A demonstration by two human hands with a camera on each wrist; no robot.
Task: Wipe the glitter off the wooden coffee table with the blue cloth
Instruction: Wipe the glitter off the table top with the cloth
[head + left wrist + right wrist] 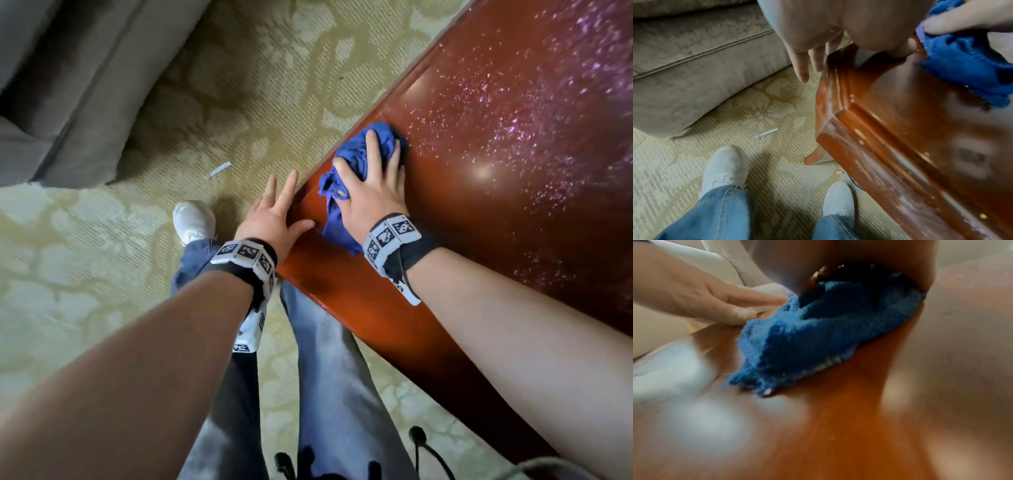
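The glossy reddish wooden coffee table (479, 240) runs along the right, and pink-white glitter (513, 137) speckles its far top. A crumpled blue cloth (354, 150) lies near the table's left edge. My right hand (373, 192) presses down on it with the fingers spread over the bunch. My left hand (270, 219) rests open at the table edge beside the cloth, thumb on the wood and fingers out over the carpet. In the left wrist view the cloth (962, 65) sits past the table corner (842, 113). The right wrist view shows the cloth (807, 337) on blurred wood (838, 426).
A grey sofa (68, 85) stands at the upper left on a patterned beige carpet (85, 274). A small paper strip (217, 170) lies on the carpet. My legs in jeans (325, 377) and white shoes (725, 165) stand close against the table's near edge.
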